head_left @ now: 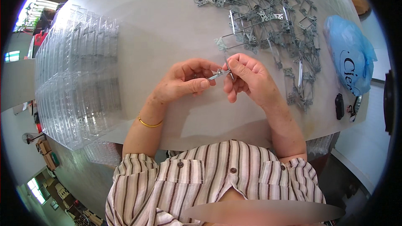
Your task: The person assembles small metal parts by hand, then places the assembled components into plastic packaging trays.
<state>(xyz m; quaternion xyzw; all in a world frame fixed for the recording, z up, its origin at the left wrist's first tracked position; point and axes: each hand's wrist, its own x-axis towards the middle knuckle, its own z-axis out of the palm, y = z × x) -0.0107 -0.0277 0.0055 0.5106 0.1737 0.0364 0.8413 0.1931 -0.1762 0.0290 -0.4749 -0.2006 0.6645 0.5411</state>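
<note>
Over the middle of the table, my two hands meet around a small silvery metal bracket (pixel 217 75). My left hand (pixel 186 79), with a gold bangle on its wrist, pinches the bracket's flat end between thumb and fingers. My right hand (pixel 251 77) grips a thin dark metal piece (pixel 229 70) at the bracket's other end; whether the two are joined I cannot tell. Beyond and to the right of my hands spreads a loose heap of similar metal brackets (pixel 264 21) with wire-like rods. My fingers partly hide the held parts.
Stacked clear plastic trays (pixel 77 79) stand at the table's left. On the right are a blue plastic bag (pixel 349 54) and a small black object (pixel 339 106) near the edge. The pale table (pixel 155 29) curves toward me.
</note>
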